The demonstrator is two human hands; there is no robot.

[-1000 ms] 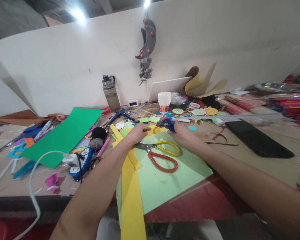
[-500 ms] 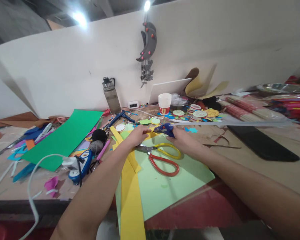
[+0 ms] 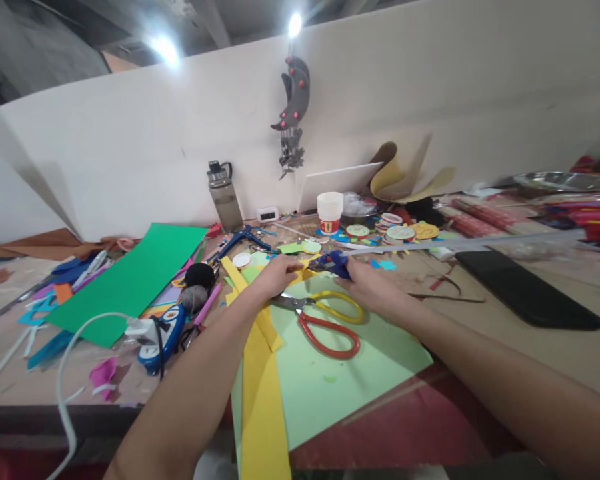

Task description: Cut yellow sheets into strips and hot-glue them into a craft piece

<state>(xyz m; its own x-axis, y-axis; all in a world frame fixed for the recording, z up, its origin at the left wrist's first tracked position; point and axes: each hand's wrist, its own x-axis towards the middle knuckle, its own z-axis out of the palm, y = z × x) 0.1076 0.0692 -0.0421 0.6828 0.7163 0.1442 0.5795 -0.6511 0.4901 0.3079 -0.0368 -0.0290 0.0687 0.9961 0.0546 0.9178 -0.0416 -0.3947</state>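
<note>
My right hand [image 3: 367, 283] is closed around a blue hot glue gun [image 3: 334, 264], its tip pointing left. A long translucent glue stick [image 3: 460, 244] runs out of its back to the right. My left hand [image 3: 279, 275], fingers pinched together, holds a piece of yellow paper [image 3: 307, 274] in front of the tip. Below both hands, scissors [image 3: 330, 335] with one red and one yellow handle lie partly open on light green paper [image 3: 340, 393]. Yellow paper strips [image 3: 264, 413] lie along the left side of that sheet.
Left are a green sheet [image 3: 130, 283], a blue-and-white power strip [image 3: 165, 340] and yarn balls [image 3: 197, 280]. A bottle [image 3: 224, 200], paper cups [image 3: 329, 213] and round cut-outs [image 3: 400, 234] stand or lie behind. A black flat object [image 3: 527, 287] lies right.
The view has tilted up slightly. The far end of the glue stick has risen a little, and the glue gun has turned slightly. Both hands stay in nearly the same place.
</note>
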